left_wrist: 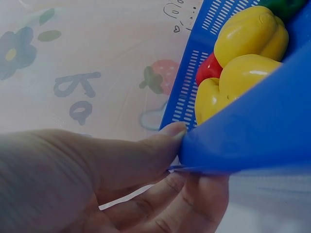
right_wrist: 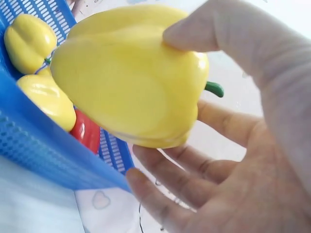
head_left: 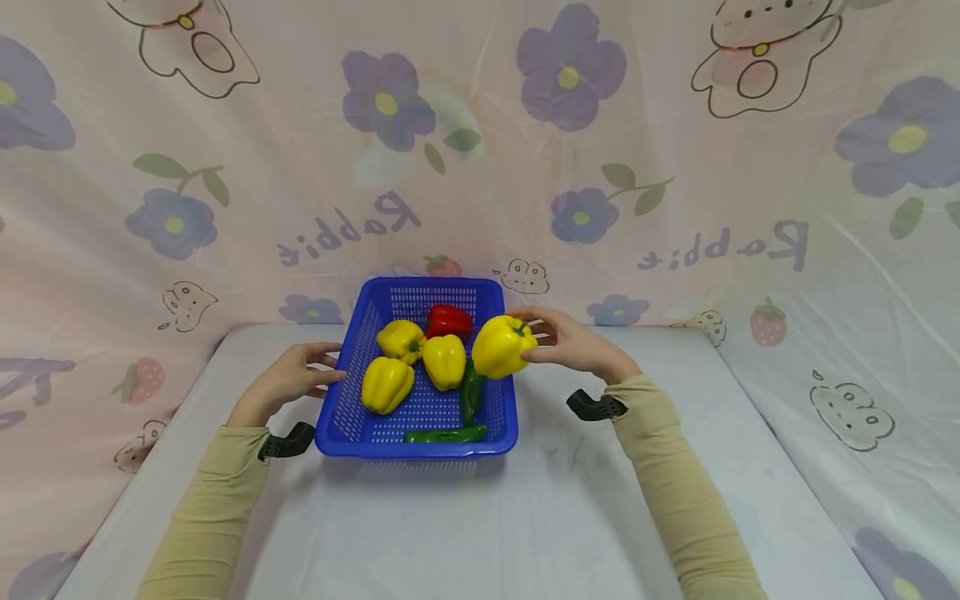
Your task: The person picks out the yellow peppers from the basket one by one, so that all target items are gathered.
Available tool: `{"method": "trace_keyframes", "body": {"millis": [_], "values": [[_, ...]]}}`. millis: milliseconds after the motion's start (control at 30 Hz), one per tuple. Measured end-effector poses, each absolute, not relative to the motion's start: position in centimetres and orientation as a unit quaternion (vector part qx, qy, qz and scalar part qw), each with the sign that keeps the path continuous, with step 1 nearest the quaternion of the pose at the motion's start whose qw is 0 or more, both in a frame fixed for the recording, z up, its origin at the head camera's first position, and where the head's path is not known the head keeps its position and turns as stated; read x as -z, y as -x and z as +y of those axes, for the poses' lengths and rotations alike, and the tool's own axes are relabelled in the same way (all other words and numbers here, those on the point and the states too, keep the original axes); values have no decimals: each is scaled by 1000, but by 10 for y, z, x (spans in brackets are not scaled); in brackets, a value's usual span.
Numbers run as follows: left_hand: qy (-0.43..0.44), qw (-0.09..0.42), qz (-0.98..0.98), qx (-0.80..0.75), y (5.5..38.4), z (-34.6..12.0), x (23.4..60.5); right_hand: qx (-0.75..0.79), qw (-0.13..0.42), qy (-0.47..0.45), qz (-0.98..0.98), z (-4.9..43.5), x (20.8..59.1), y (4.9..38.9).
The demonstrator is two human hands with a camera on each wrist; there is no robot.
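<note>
Clamps fingers of right hand [head_left: 570, 340] on a glossy yellow bell pepper [head_left: 497, 348]; pinches a rectangular blue plastic basket [head_left: 416, 451] with left hand [head_left: 283, 379].

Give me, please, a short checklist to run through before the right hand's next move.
1. Held pepper secure: ok, between the thumb and fingers of the right hand.
2. Basket steadied: ok, the left hand grips its rim.
3. Basket upright: ok.
4. Bare floor inside the basket: ok, some shows just behind the front chili.
5. Held pepper clear of the basket: cannot tell; it overlaps the right rim in the head view.
</note>
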State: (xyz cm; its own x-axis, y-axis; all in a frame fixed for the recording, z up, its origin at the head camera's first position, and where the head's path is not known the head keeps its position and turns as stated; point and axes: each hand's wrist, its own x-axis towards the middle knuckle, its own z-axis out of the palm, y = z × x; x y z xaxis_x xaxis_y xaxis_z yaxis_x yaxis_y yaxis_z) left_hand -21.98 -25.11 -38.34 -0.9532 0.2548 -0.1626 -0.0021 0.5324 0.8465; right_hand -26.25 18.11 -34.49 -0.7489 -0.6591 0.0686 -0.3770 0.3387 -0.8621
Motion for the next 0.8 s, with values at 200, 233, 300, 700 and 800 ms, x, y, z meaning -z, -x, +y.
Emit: {"method": "trace_keyframes", "body": {"millis": [200, 233, 300, 700, 800], "values": [[-72, 134, 864, -479, 220, -251, 384, 482, 121, 305, 812, 199, 345, 263], [-73, 134, 864, -480, 220, -252, 384, 487, 121, 300, 811, 202, 345, 263], [-73, 134, 864, -480, 220, -252, 384, 496, 121, 287, 810, 207, 345, 262], [-74, 132, 864, -481, 221, -252, 385, 503, 108, 219, 829, 228, 348, 261], [-75, 136, 859, -487, 220, -251, 384, 510, 104, 212, 827, 233, 352, 259]]}}
